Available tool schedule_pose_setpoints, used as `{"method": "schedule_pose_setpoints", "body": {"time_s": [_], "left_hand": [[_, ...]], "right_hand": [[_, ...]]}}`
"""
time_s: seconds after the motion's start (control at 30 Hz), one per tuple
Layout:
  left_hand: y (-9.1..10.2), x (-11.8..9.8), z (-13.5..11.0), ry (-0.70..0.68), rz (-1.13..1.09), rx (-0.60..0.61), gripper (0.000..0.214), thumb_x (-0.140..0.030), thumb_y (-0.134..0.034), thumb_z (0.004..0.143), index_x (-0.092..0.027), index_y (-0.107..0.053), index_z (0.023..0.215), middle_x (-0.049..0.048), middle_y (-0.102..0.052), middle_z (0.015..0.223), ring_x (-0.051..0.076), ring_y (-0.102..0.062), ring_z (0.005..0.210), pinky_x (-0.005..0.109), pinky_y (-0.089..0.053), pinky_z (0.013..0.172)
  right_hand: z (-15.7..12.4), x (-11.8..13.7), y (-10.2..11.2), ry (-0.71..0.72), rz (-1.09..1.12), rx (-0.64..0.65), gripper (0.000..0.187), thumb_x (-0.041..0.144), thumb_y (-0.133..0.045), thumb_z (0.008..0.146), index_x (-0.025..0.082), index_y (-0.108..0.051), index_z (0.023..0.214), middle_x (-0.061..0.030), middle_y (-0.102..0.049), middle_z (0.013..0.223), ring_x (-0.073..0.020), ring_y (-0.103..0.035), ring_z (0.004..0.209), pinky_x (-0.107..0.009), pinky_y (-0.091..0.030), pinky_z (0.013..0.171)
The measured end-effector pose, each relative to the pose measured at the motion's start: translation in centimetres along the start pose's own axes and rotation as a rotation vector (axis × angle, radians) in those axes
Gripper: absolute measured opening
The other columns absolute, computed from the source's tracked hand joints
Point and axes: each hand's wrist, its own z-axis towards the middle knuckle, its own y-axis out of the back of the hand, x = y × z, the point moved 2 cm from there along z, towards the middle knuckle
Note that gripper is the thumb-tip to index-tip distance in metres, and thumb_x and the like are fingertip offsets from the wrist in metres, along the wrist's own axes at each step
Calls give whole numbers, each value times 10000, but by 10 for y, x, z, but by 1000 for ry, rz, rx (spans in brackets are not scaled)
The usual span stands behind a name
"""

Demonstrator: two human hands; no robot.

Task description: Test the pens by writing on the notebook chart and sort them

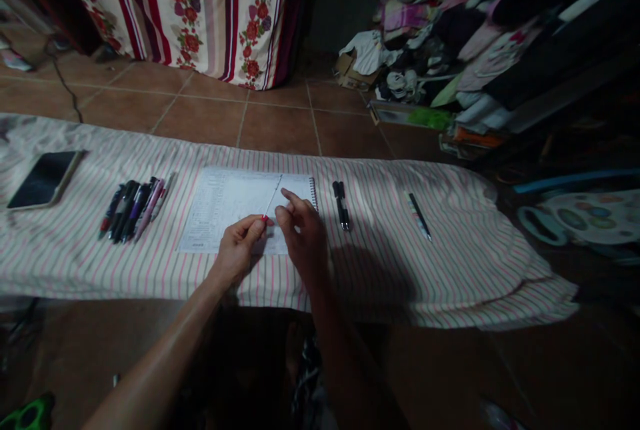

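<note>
My left hand (pixel 240 243) is closed in a pinch on the red end of a slim, whitish pen-like stick (pixel 273 197). The stick slants up and away over an open spiral notebook (pixel 240 183), whose left part is covered by a printed sheet (pixel 203 217). Just right of the stick is my right hand (pixel 303 227), index finger stretched out and thumb apart from it; I see nothing held there. Dark pens (pixel 341 207) lie side by side right of the notebook. Farther right rest a dark pen (pixel 420 217) and a pale one beside it.
A striped cloth (pixel 375 270) covers the low table. At its left lie a bunch of several pens (pixel 133 210) and a dark-screened tablet or phone (pixel 45 180). Beyond are a floral curtain (pixel 210 10) and heaped clothes (pixel 415 17). A patterned plastic seat (pixel 595 217) stands right.
</note>
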Motion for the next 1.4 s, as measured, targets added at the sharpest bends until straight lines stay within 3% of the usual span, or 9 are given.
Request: {"method": "schedule_pose_setpoints", "body": {"time_s": [0.2,0.57,0.77,1.07,1.23,1.4], "left_hand": [[-2,4,0,13,65,41,247,-381,-565,767,-156,-665,766,-6,-538,633,121,-448,625,241,-358,610],[-5,-4,0,37,37,49,288,-433,-572,740,-153,-622,692,-26,-471,539,105,-418,543,238,-349,542],[-6,-2,-1,83,17,129,345,-445,-533,777,-155,-539,590,-35,-444,491,87,-379,485,227,-312,496],[-4,-6,4,81,-36,191,323,-432,-564,767,-152,-588,607,6,-556,584,129,-523,619,263,-413,663],[-2,-1,4,122,-158,188,288,-413,-574,773,-144,-620,682,0,-557,614,125,-534,639,280,-437,715],[1,0,4,132,-197,161,284,-395,-563,794,-131,-649,853,-2,-562,619,135,-573,676,292,-434,752]], "right_hand": [[2,0,3,11,125,-39,101,246,-556,803,198,-638,837,-16,-620,822,-105,-592,721,-223,-486,644],[1,5,-1,-74,134,-12,130,251,-551,784,197,-650,721,3,-648,753,-98,-608,652,-195,-477,564],[1,-4,-6,-170,109,-15,145,301,-576,768,192,-663,728,14,-634,732,-91,-593,612,-178,-455,517],[0,-7,-6,-260,156,17,192,316,-557,771,216,-694,861,1,-679,816,-93,-599,590,-192,-468,509],[1,-9,-6,-257,168,61,235,329,-545,777,215,-685,928,-17,-680,876,-106,-621,653,-200,-494,550],[3,-14,-1,-259,158,33,281,371,-510,805,197,-681,945,-29,-687,860,-88,-586,565,-208,-488,534]]}}
